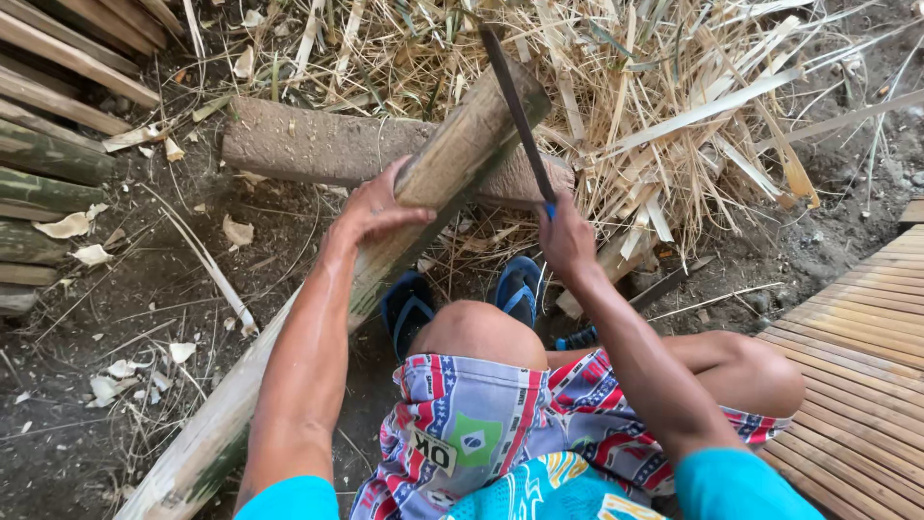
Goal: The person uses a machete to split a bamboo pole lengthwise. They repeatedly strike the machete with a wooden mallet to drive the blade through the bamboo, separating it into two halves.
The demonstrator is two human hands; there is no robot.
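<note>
I sit with a long bamboo pole [289, 356] slanting from lower left up to the middle, its far end resting on a thick log [308, 144]. My left hand [375, 207] grips the pole from above, just short of that end. My right hand [566, 236] is closed on the blue handle of a long dark blade [518, 106], which points away from me. The blade lies against the cut end of the pole [481, 116].
A heap of dry bamboo shavings and strips [674, 106] lies beyond the log. Bamboo poles [48, 144] are stacked at the left. A slatted bamboo platform [866, 366] is at the right. My feet wear blue sandals [520, 289] on bare earth.
</note>
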